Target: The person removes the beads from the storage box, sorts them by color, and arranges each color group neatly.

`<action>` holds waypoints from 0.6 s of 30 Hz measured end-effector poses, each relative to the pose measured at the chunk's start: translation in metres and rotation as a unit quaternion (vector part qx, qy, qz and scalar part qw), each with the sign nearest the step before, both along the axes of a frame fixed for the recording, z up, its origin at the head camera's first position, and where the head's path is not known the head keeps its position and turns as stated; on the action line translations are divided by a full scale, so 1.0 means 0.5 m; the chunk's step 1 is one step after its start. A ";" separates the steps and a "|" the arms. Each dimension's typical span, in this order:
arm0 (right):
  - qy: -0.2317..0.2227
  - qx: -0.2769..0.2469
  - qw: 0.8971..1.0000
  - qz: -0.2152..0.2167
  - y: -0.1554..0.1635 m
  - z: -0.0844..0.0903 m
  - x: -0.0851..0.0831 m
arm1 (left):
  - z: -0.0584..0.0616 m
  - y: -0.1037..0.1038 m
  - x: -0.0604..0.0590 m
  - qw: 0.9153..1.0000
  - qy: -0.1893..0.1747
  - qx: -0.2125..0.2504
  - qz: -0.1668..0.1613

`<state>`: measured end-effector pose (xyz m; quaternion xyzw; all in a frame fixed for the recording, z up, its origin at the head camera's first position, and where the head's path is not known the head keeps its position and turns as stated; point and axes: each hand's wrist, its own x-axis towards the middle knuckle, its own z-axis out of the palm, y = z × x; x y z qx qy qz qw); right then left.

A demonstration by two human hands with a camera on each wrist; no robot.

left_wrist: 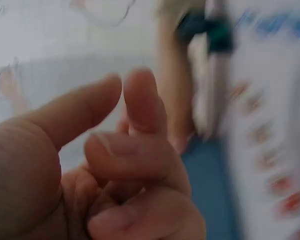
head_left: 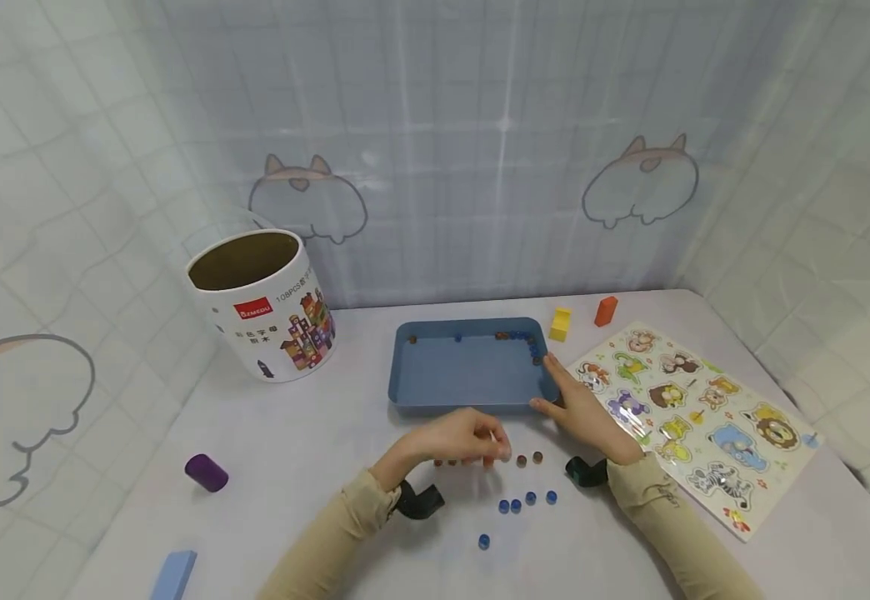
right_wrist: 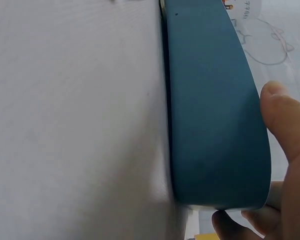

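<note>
My left hand (head_left: 465,437) hovers just in front of the blue tray (head_left: 453,379), over a row of small brown and reddish round pieces (head_left: 521,461). Its fingers are loosely bent, and the left wrist view shows a narrow gap between thumb (left_wrist: 97,105) and index fingertip, with no piece visible there. My right hand (head_left: 585,412) grips the tray's near right corner, thumb (right_wrist: 277,100) on the rim and fingers around the side wall. Inside the tray, small blue and brown pieces (head_left: 522,336) line the far and right edges.
Several blue round pieces (head_left: 516,506) lie nearer me. An animal picture board (head_left: 705,417) is at right, with yellow (head_left: 559,323) and orange (head_left: 606,311) blocks behind. At left stand a white tub (head_left: 262,317), a purple cylinder (head_left: 206,472) and a light blue block (head_left: 173,575).
</note>
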<state>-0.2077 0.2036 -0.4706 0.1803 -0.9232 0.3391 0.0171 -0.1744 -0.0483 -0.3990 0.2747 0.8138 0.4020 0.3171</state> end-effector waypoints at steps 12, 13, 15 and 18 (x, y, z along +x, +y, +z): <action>-0.005 0.005 1.000 0.004 0.005 0.010 0.001 | -0.070 -0.027 0.135 0.990 0.087 -0.071 -0.085; -0.005 0.005 1.000 0.004 0.004 0.010 0.001 | -0.071 -0.025 0.137 0.989 0.095 -0.079 -0.078; -0.006 0.005 1.000 0.004 0.003 0.008 0.002 | -0.071 -0.022 0.139 0.989 0.105 -0.091 -0.054; -0.006 0.004 1.000 0.002 0.000 0.008 0.003 | -0.068 -0.019 0.133 0.987 0.121 -0.105 -0.007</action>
